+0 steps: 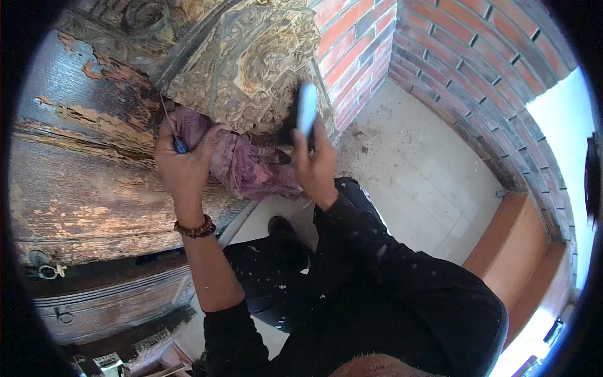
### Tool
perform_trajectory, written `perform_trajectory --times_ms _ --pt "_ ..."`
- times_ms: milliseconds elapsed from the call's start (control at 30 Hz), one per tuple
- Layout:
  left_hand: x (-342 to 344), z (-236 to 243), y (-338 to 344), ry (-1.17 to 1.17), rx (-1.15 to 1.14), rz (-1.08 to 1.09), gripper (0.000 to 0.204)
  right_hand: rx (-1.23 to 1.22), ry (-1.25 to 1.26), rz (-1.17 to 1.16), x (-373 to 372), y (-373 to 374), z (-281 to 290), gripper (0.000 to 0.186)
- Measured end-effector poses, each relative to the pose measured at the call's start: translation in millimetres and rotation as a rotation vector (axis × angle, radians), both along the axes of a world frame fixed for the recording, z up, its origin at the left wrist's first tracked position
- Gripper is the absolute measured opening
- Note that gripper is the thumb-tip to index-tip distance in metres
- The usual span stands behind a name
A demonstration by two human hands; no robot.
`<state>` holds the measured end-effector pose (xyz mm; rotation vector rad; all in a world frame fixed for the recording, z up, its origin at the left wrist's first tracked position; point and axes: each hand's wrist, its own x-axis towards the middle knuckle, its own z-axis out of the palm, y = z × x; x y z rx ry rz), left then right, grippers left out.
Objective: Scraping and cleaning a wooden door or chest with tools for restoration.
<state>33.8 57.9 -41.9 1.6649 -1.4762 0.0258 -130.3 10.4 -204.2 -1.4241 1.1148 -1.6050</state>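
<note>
My left hand (182, 164) is closed around a thin metal tool with a blue handle (179, 144), its thumb against a crumpled purple cloth (264, 173). The cloth lies beneath a weathered carved piece (251, 56) with pale, crusted scrollwork. In my right hand (317, 163) is an upright pale blue object (307, 105), slightly blurred, close to the carving's lower right part; its dark far side is hard to make out. To the left, worn wooden boards (88, 182) show flaking, cracked surfaces.
Brick walls (465, 50) form a corner at upper right above a pale tiled floor (427, 176) with scattered debris. A wooden step or bench (502, 245) runs along the right. Metal rings (47, 267) hang on the woodwork at lower left. My legs and dark shoe (282, 232) are below.
</note>
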Motion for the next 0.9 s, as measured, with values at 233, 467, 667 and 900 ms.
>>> perform_trajectory --times_ms 233,467,667,900 --pt "2 0 -9 -0.026 -0.017 -0.134 0.036 0.373 0.031 0.093 -1 27 -100 0.048" --pt "-4 -12 -3 -0.009 0.01 -0.065 0.036 0.205 0.197 -0.009 5 21 -58 0.052" --pt "23 -13 21 -0.364 0.119 0.111 0.035 0.096 0.204 0.077 6 40 -34 0.048" --pt "47 -3 31 -0.049 -0.081 0.103 0.032 -0.089 0.881 0.176 -44 0 -133 0.045"
